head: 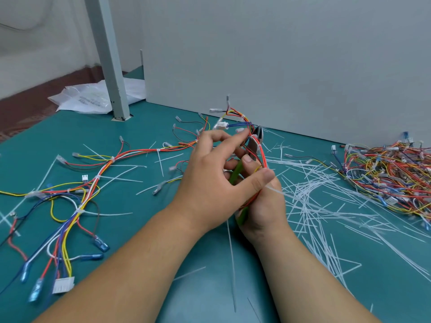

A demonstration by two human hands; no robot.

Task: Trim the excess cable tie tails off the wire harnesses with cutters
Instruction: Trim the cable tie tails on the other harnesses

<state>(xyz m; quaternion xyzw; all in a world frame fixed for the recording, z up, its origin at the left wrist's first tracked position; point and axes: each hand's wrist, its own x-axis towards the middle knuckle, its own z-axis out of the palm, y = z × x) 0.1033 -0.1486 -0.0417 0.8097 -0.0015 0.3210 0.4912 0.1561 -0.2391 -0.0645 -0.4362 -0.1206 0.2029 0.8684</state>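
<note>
My left hand (211, 180) pinches a wire harness (242, 122) of red, orange, yellow and blue wires between thumb and fingers, lifted above the teal table. A white cable tie tail (279, 193) sticks out to the right by my left thumb. My right hand (265, 206), partly behind the left, grips green-handled cutters (236, 173). The cutters' metal jaws (257, 135) stand apart next to the harness wires near my left fingertips.
A long harness (93, 180) with blue terminals sprawls over the left of the teal table (140, 229). A heap of harnesses (391, 176) lies at far right. Several cut white tie tails (326, 206) litter the right side. A grey post (112, 66), plastic bag (88, 99) and grey wall panel (279, 66) stand behind.
</note>
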